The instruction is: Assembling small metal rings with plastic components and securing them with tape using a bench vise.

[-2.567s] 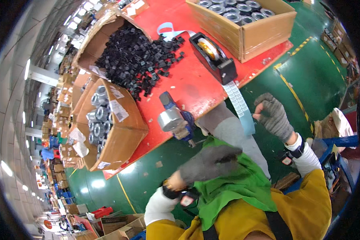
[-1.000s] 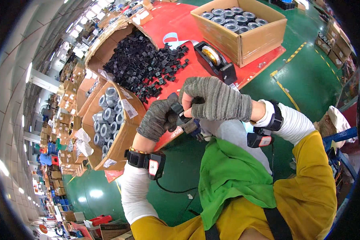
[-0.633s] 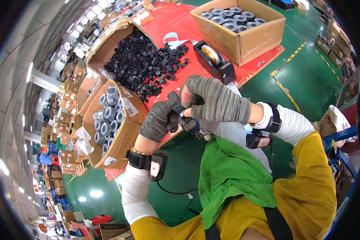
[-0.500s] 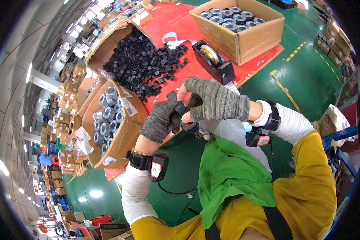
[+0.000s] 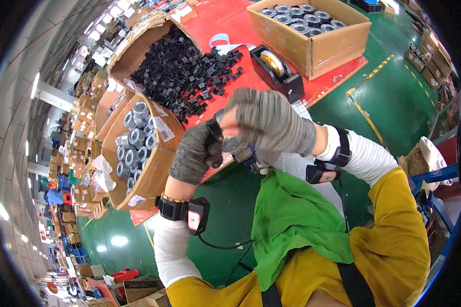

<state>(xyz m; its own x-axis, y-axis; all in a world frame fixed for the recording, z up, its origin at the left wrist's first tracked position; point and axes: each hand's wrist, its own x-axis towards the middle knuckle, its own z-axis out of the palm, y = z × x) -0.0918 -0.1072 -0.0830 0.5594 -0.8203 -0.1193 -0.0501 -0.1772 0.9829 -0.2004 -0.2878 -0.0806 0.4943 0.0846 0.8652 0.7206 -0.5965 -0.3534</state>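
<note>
Curling over a metal cylinder, right hand meets left hand.

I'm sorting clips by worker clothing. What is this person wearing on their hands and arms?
Both the left hand and the right hand wear grey knitted fingerless gloves. White sleeve covers run up the forearms into yellow sleeves. Each wrist carries a black strapped device; the left one has a cable trailing from it.
</note>
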